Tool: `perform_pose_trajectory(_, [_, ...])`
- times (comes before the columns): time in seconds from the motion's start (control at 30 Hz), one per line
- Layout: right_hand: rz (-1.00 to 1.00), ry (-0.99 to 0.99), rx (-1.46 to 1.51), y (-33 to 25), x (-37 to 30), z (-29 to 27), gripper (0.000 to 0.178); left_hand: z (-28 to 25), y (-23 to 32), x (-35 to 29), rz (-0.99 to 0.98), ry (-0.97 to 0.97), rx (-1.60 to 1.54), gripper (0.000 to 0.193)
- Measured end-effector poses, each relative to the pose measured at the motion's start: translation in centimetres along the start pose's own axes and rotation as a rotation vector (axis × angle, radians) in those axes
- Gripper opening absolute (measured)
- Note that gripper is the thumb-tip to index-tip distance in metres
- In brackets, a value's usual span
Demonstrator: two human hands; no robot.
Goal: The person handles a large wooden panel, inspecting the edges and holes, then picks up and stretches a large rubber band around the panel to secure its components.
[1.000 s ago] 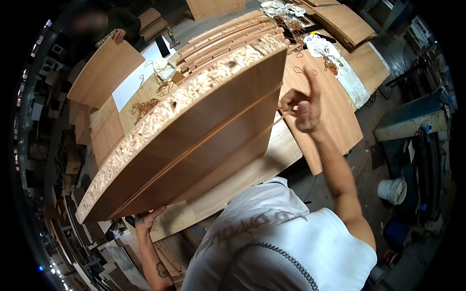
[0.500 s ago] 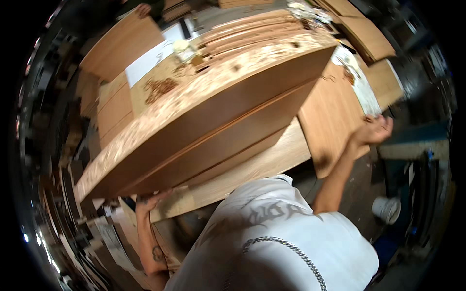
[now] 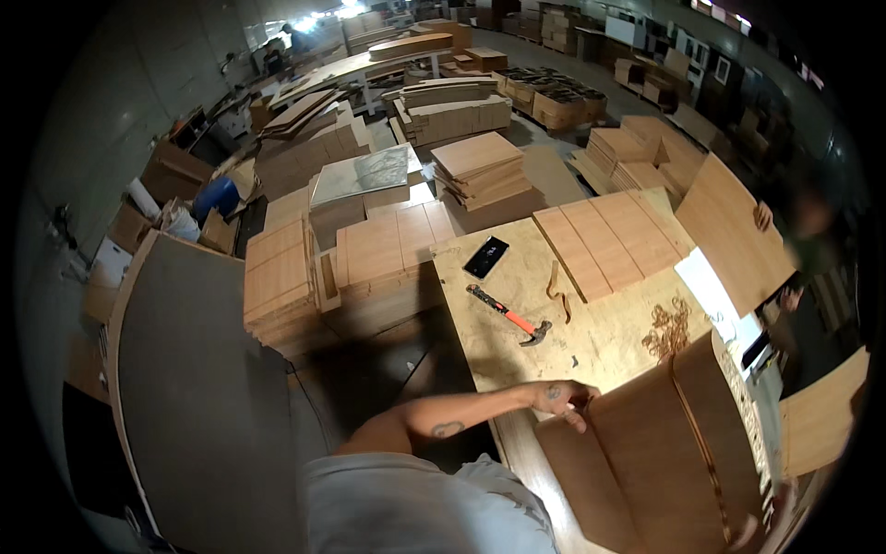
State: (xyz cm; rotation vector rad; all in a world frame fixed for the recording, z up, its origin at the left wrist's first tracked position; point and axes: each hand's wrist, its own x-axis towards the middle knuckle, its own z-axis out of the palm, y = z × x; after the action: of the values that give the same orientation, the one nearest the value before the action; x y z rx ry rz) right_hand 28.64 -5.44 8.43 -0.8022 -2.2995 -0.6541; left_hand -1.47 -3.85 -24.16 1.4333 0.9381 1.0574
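A brown wooden panel (image 3: 646,452), with a rough particle-board edge and a thin lighter strip across its face, stands tilted at the lower right of the table. My left hand (image 3: 563,399) is closed around its near left corner, the thumb on the brown face. At the panel's right end my right hand (image 3: 780,512) shows only in part and somewhat blurred, its fingers wrapped over the edge. Beyond the panel, a claw hammer (image 3: 508,314) with an orange and black handle lies on the worktable (image 3: 461,337). Tangled brown bands (image 3: 674,328) lie close to the panel's far edge.
A phone (image 3: 486,257), a loose brown strip (image 3: 557,291) and grooved boards (image 3: 604,245) lie on the table. Another person's hand (image 3: 763,216) holds a large board (image 3: 734,235) at right. Board stacks (image 3: 392,235) stand left of the table; a large dark panel (image 3: 203,388) is farther left.
The view has swung left, bringing in the hammer, phone and board stacks. My right hand, raised off the panel before, is now at its right end. My left hand stays on the panel.
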Motion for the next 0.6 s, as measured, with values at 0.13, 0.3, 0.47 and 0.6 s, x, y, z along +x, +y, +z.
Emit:
perform_pose_trajectory(0.13, [0.023,-0.107,-0.07,-1.6,4.1,3.2,0.037,0.9,-1.6,-0.4,-0.001,0.073,-0.344,0.044])
perform_pose_trajectory(0.3, [0.228,-0.188,-0.007,-2.7,4.9,6.2,0.038,1.0,-2.5,-0.1,0.02,0.129,-0.397,0.031])
perform_pose_trajectory(0.47, [0.153,-0.001,-0.037,-4.8,4.9,5.9,0.043,1.3,-1.9,-1.3,-0.014,0.191,-0.324,0.027])
perform_pose_trajectory(0.6, [0.164,-0.044,-0.029,-5.7,4.8,4.9,0.049,1.3,-0.3,-1.2,0.077,0.237,-0.398,0.027])
